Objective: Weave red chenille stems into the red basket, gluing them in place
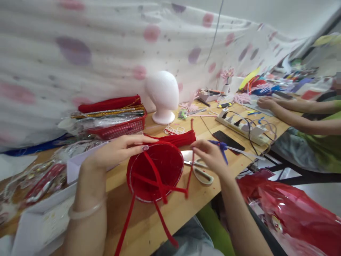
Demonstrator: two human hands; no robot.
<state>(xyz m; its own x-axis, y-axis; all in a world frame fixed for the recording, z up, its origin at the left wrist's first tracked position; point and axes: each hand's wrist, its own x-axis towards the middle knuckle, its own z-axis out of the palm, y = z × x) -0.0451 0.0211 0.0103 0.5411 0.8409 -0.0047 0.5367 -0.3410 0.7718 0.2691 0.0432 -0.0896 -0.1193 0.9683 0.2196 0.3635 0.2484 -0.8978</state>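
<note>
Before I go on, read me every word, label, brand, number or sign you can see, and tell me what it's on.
No readable text anywhere.
Red bowl: no lettering visible.
Green packet: too small and blurred to tell any print.
Power strip: any markings too small to read.
Red bag: no words I can make out.

Scissors point(195, 165) on wooden table point(198, 195)

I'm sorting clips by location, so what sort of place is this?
Probably a craft workroom: there's a red bowl-shaped piece with loose strips, scissors on a wooden table, and a white mannequin head behind.
</note>
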